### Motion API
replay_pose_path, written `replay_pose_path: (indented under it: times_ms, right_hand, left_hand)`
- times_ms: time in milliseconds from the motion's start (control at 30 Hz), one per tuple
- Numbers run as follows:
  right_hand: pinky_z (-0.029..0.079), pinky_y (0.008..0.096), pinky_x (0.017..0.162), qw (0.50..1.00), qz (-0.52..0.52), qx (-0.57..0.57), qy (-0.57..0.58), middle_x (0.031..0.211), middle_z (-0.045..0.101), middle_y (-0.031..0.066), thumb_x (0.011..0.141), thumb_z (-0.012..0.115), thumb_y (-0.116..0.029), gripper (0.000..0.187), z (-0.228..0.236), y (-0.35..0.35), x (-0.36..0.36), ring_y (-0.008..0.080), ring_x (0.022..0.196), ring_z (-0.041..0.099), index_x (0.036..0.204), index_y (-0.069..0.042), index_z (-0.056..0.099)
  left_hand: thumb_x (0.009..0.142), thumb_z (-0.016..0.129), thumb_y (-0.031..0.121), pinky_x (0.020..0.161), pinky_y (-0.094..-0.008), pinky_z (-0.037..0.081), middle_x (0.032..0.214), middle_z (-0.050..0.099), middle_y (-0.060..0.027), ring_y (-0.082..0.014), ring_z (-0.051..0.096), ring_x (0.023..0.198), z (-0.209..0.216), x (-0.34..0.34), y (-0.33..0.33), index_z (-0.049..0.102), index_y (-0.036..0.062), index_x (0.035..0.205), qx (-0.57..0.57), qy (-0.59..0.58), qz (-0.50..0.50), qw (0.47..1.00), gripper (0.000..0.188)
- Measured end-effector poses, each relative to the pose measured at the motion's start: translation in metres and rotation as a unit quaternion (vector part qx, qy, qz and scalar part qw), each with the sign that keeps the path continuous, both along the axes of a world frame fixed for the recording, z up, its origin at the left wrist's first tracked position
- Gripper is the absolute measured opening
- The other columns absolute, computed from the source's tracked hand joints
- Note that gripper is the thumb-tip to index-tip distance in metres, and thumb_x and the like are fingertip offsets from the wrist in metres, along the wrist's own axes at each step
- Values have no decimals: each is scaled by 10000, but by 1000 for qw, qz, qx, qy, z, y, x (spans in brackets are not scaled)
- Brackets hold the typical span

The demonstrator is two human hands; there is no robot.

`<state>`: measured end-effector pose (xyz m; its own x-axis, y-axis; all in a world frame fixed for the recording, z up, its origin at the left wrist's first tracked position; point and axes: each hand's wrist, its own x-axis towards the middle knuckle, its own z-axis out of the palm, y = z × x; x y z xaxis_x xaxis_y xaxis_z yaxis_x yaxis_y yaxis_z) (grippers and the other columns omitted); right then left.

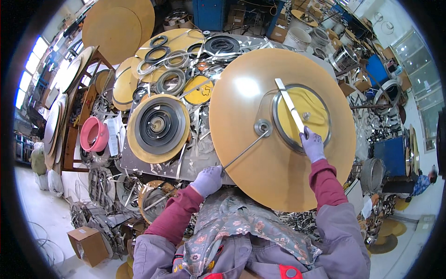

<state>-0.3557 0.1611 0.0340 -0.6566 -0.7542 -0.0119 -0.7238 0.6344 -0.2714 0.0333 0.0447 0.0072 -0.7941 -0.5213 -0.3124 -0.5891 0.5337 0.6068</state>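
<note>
Gloved in pale lavender, my right hand point(313, 145) was closed around the near end of a flat white bar point(290, 107), which lay slantwise over a metal-rimmed yellow disc point(317, 106) on a broad tan disc point(237, 162) in front of me. My left hand point(207, 180), in a matching glove, was curled tight at the tan disc's near-left edge, gripping the lower end of a thin rod point(246, 152); the rod's far end met a small metal hub point(263, 128) just left of the yellow disc. To my left on the cluttered worktable point(195, 163) sat a dark coil point(144, 122) on a smaller tan plate point(137, 146), with a pink basin point(88, 145) beyond the table's left edge. A floral apron point(241, 225) covered my lap.
</note>
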Motion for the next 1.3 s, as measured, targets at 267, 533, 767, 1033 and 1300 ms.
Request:
replay_pose_path:
  times_ms: [267, 533, 767, 1033, 1300]
  right_hand:
    - [471, 437, 814, 998, 36, 52, -2, 994, 646, 204, 851, 592, -283, 385, -3, 27, 10, 367, 905, 613, 1159, -51, 593]
    - [484, 419, 789, 995, 63, -73, -22, 981, 640, 204, 854, 601, -231, 405, 17, 69, 42, 352, 901, 616, 1212, -48, 553]
    - [483, 406, 718, 992, 1, -49, -115, 914, 617, 197, 861, 603, -206, 429, -22, 97, 108, 340, 796, 597, 1261, -73, 523]
    - [485, 359, 679, 985, -15, -80, -151, 838, 649, 169, 849, 611, -168, 391, -8, 97, 100, 261, 693, 603, 1206, -20, 552]
    - [332, 209, 402, 799, -143, -67, -580, 630, 492, -18, 852, 615, -196, 401, 102, 142, 59, 70, 445, 441, 1187, 8, 533]
  left_hand:
    - [870, 511, 202, 710, -473, 481, 808, 626, -240, -402, 616, 791, -6, -26, -9, 568, 0, 886, 15, -33, -25, 999, 210]
    - [871, 508, 212, 736, -490, 472, 816, 623, -247, -405, 612, 817, 4, -23, -9, 590, -2, 863, 32, -42, -6, 999, 229]
    - [876, 511, 208, 732, -486, 475, 815, 624, -248, -412, 609, 811, 6, -18, -23, 595, -7, 859, 27, -18, -23, 999, 231]
    - [821, 530, 162, 723, -457, 463, 826, 621, -239, -414, 597, 821, -1, -14, -28, 598, -6, 879, 30, -33, 3, 999, 190]
    - [850, 532, 206, 754, -470, 469, 849, 628, -254, -417, 602, 831, -2, -15, -30, 618, -4, 905, 60, -5, 44, 997, 234]
